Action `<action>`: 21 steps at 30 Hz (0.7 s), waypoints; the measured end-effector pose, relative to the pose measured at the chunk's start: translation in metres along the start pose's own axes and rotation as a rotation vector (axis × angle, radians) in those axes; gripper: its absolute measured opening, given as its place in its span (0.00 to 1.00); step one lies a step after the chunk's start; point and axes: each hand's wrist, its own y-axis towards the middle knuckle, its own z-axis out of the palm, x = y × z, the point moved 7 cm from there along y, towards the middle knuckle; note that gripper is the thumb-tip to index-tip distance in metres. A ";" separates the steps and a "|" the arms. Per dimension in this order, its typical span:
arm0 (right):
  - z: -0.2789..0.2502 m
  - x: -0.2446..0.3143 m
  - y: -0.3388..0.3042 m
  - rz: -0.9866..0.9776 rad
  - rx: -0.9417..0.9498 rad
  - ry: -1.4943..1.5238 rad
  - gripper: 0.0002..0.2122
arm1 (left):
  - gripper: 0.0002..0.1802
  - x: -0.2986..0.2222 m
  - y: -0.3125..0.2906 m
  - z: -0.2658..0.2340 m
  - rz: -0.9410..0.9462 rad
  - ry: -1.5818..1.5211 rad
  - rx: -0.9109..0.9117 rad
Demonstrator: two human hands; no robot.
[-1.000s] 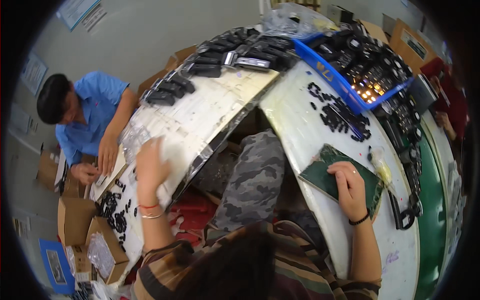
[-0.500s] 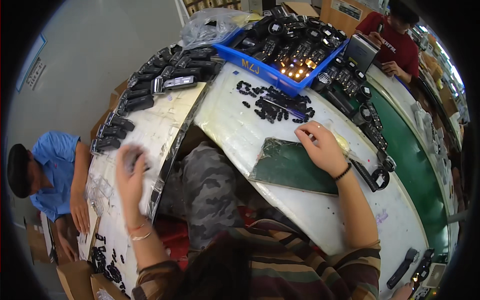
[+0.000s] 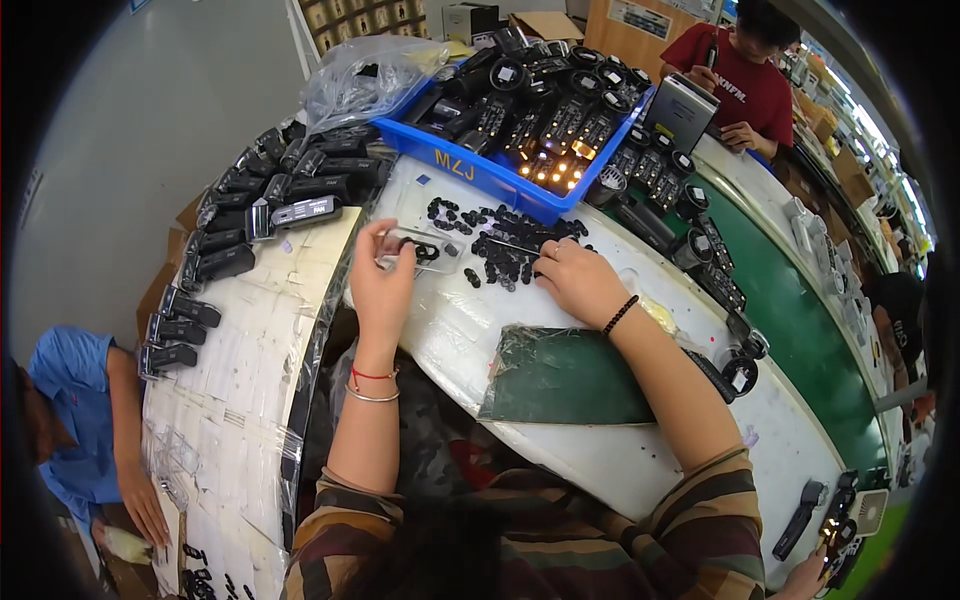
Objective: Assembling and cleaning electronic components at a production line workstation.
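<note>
1. Left hand (image 3: 383, 285): gripping a clear plastic tray (image 3: 447, 262) by its left end, thumb and fingers on it. Tray sits at the left of the small black parts, near the far-left edge of the white surface (image 3: 450, 335). Dark pieces show in or through it; can't tell which, nor whether it's lifted or resting.
2. Right hand (image 3: 583, 280): palm down, fingers bent, at the near-right side of the small black parts (image 3: 510, 263). Fingertips meet the right end of a thin metal tool (image 3: 513, 246); can't tell if they're gripping it, contact is hidden.
3. Small black parts: loose pile toward the surface's far end, between the two hands, just in front of the blue bin (image 3: 515, 190).
4. Blue bin: at the surface's far end, filled with black devices (image 3: 562, 120), several lit up.
5. Green board (image 3: 565, 385): flat at the surface's near-left edge, right forearm passing over its right end.
6. More black devices (image 3: 710, 265) along the surface's right edge, next to a green strip (image 3: 785, 285).
7. Left-side surface (image 3: 240, 400): black devices (image 3: 225, 262) lined along its far-left edge; a co-worker's hand (image 3: 143, 510) at its near-left edge.
</note>
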 end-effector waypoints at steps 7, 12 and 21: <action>-0.071 -0.001 -0.035 0.132 -0.381 0.322 0.03 | 0.17 -0.051 -0.067 0.032 -0.196 -0.460 0.344; -0.088 0.028 -0.109 0.316 -0.279 0.621 0.07 | 0.12 -0.088 -0.121 0.062 0.352 0.084 0.572; -0.069 0.061 -0.111 -0.042 -0.210 0.542 0.11 | 0.20 -0.084 -0.126 0.071 0.367 0.030 0.830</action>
